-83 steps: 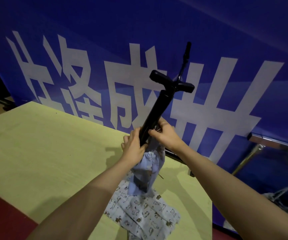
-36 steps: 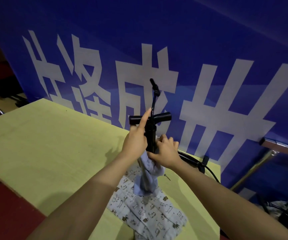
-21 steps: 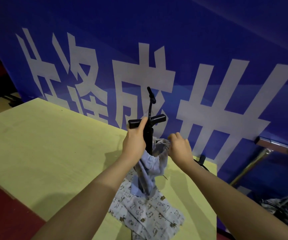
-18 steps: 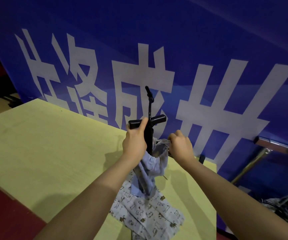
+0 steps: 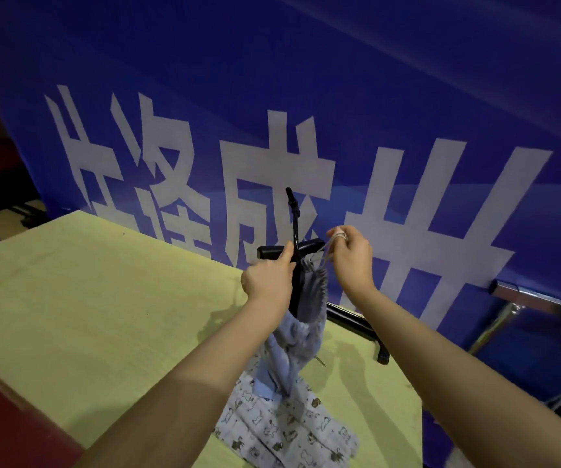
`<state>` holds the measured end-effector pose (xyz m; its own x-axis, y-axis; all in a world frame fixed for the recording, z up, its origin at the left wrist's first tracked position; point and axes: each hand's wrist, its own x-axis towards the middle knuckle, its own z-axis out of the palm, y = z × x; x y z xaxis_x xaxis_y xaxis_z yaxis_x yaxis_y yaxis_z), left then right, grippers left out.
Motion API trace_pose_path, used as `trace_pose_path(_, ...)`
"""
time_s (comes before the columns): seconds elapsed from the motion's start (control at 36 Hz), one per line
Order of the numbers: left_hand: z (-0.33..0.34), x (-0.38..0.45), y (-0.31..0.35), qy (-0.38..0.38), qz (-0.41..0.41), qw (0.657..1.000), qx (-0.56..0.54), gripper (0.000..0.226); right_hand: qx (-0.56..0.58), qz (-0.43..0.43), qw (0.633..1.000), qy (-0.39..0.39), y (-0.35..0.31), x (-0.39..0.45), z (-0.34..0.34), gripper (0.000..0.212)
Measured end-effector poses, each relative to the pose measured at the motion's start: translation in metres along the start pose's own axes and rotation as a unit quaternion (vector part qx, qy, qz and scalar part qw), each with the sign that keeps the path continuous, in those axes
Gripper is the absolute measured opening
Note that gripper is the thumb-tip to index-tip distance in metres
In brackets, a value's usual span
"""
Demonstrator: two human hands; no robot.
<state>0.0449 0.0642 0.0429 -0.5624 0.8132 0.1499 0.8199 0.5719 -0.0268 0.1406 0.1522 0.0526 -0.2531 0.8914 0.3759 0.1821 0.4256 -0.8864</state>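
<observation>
A black hand pump [image 5: 295, 261] with a T-handle stands upright inside a light blue drawstring bag [image 5: 301, 329] on the yellow table [image 5: 103, 298]. My left hand [image 5: 267, 282] grips the pump barrel and the bag's mouth just under the handle. My right hand [image 5: 351, 255] is raised to the right of the handle and pinches the bag's pale drawstring [image 5: 328, 255], which runs taut down to the gathered mouth. The pump's lower part is hidden in the bag.
A patterned white cloth [image 5: 285, 430] lies under the bag near the table's front right corner. A blue banner [image 5: 373, 130] with large white characters stands right behind the table. A black bar [image 5: 353, 324] lies along the back edge; metal legs [image 5: 495, 325] at right.
My right hand has lifted from the bag's mouth up and to the right, drawing the drawstring taut, and the mouth has gathered round the pump. My left hand keeps its hold.
</observation>
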Motion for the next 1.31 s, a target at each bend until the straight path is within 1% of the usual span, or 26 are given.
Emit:
trace_pose_path(0.08,-0.001,-0.003,-0.002,0.012,-0.033,0.999,-0.020,0.048,0.017,0.006,1.000,-0.006,-0.005,0.003,-0.001,0.026)
trace_pose_path(0.14,-0.003,-0.003,-0.006,0.037,-0.032,0.999,0.001,0.044,0.015,0.004,1.000,-0.002,-0.007,0.003,-0.001,0.027)
trace_pose_path(0.19,-0.004,0.000,-0.010,0.076,0.008,0.996,0.042,0.040,0.013,0.002,1.000,0.005,-0.010,0.002,-0.001,0.027)
trace_pose_path(0.25,-0.005,0.003,-0.013,0.102,0.066,0.992,0.034,0.040,0.017,0.005,1.000,0.009,-0.016,0.002,0.000,0.027)
trace_pose_path(0.28,-0.005,0.004,-0.014,0.104,0.086,0.991,0.018,0.040,0.024,0.007,1.000,0.011,-0.020,0.003,0.000,0.027)
trace_pose_path(0.36,-0.006,0.003,-0.016,0.094,0.108,0.989,-0.034,0.041,0.034,-0.004,0.999,0.007,-0.033,0.007,-0.002,0.028)
trace_pose_path(0.47,-0.013,-0.003,-0.013,0.081,0.123,0.987,-0.066,0.040,0.039,-0.037,0.999,0.003,-0.055,0.010,-0.004,0.029)
trace_pose_path(0.56,-0.019,-0.005,-0.010,0.073,0.127,0.986,-0.083,0.037,0.033,-0.078,0.996,0.018,-0.075,0.016,-0.006,0.028)
trace_pose_path(0.61,-0.023,-0.005,-0.007,0.083,0.129,0.986,-0.069,0.031,0.030,-0.097,0.994,0.028,-0.088,0.021,-0.009,0.027)
trace_pose_path(0.72,-0.036,-0.003,0.000,0.119,0.124,0.983,-0.062,0.027,0.047,-0.100,0.992,0.057,-0.106,0.030,-0.012,0.028)
trace_pose_path(0.78,-0.043,-0.002,0.001,0.128,0.124,0.982,-0.070,0.030,0.053,-0.105,0.991,0.068,-0.111,0.033,-0.014,0.028)
trace_pose_path(0.86,-0.048,-0.003,-0.001,0.130,0.138,0.977,-0.100,0.034,0.051,-0.118,0.990,0.063,-0.115,0.035,-0.017,0.029)
trace_pose_path(0.97,-0.048,-0.004,0.000,0.135,0.167,0.956,-0.199,0.028,0.027,-0.134,0.990,0.038,-0.116,0.032,-0.020,0.028)
trace_pose_path(1.03,-0.047,-0.002,0.006,0.127,0.178,0.944,-0.246,0.030,0.028,-0.139,0.989,0.034,-0.115,0.030,-0.023,0.026)
trace_pose_path(1.14,-0.051,0.004,0.024,0.095,0.188,0.907,-0.365,0.036,0.021,-0.147,0.988,0.039,-0.115,0.024,-0.033,0.025)
trace_pose_path(1.19,-0.055,0.006,0.033,0.073,0.208,0.887,-0.405,0.032,0.014,-0.143,0.988,0.054,-0.112,0.022,-0.040,0.026)
trace_pose_path(1.25,-0.055,0.007,0.040,0.062,0.237,0.877,-0.414,0.023,0.016,-0.128,0.989,0.065,-0.107,0.021,-0.049,0.027)
trace_pose_path(1.31,-0.056,0.006,0.046,0.047,0.245,0.861,-0.443,0.019,0.031,-0.107,0.992,0.063,-0.103,0.019,-0.061,0.026)
